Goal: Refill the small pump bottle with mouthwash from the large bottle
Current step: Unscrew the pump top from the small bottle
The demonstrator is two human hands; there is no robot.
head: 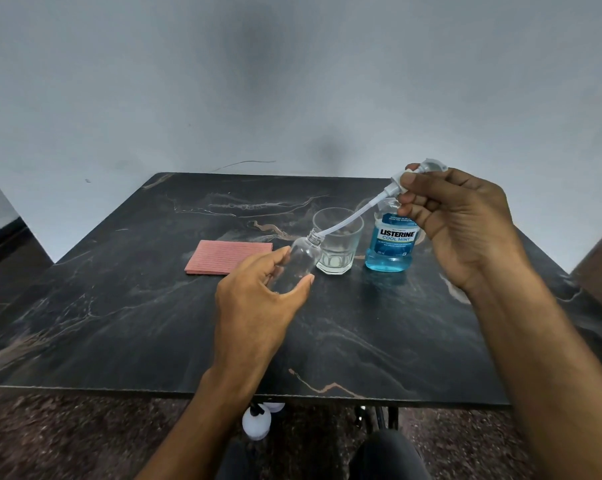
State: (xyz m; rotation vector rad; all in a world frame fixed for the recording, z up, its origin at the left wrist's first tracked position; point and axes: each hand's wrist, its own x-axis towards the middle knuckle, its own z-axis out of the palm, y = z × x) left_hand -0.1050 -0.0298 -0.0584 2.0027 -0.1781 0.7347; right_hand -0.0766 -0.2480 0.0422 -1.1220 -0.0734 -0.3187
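My left hand (258, 299) grips the small clear bottle (301, 256), tilted with its open neck pointing up and to the right. My right hand (462, 226) holds the white pump head (401, 183) raised above the table; its white dip tube (348, 221) curves down and its tip is at the bottle's neck. The large blue mouthwash bottle (391, 245) stands upright on the table just behind and below my right hand, its top hidden by my fingers.
An empty clear drinking glass (337, 251) stands between the small bottle and the mouthwash bottle. A pink ribbed cloth (223, 256) lies to the left on the dark marble table (154, 323). A white bottle (256, 422) sits on the floor under the table's front edge.
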